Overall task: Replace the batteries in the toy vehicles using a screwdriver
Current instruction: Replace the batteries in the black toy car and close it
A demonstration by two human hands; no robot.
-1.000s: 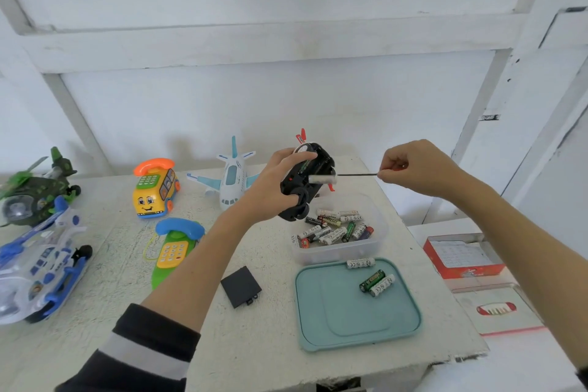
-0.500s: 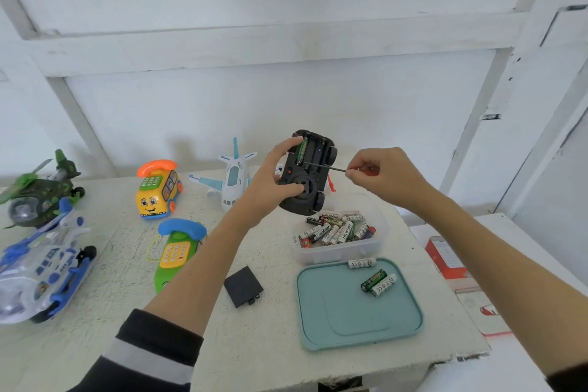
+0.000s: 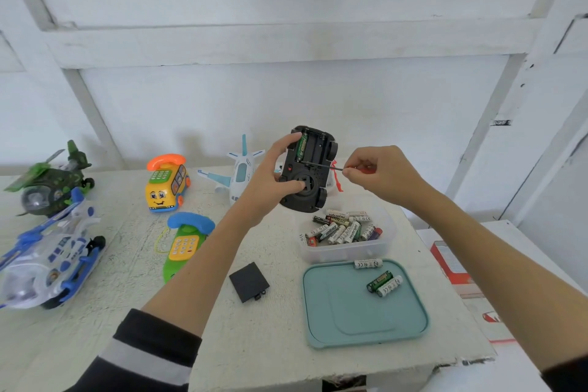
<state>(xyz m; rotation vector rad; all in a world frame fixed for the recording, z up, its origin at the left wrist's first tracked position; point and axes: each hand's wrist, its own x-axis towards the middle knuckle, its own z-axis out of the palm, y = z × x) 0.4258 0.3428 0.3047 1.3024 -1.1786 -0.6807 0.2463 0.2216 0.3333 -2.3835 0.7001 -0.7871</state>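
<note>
the toy car (image 3: 308, 170) is up off the table, belly toward me, its battery bay open with one green cell (image 3: 301, 147) seated in the left slot and the slots beside it bare. my left hand (image 3: 273, 181) is wrapped around the car's left side, thumb across the underside, holding it firm. my right hand (image 3: 380, 173) pinches the screwdriver (image 3: 327, 166) by its red handle, fingers closed tight on it, and the thin shaft now reaches across so the tip sits at the lower end of the bay. a second ago the tip was clear of the car with a white cell out at the bay's edge; that cell is gone from the car, so i judge the old batteries are being levered out one by one and the green one is next. below, the clear tub (image 3: 348, 251) holds loose batteries, three more lie on the teal lid (image 3: 343, 325), and the black cover (image 3: 249, 282) lies on the table (image 3: 133, 274) to its left.
</note>
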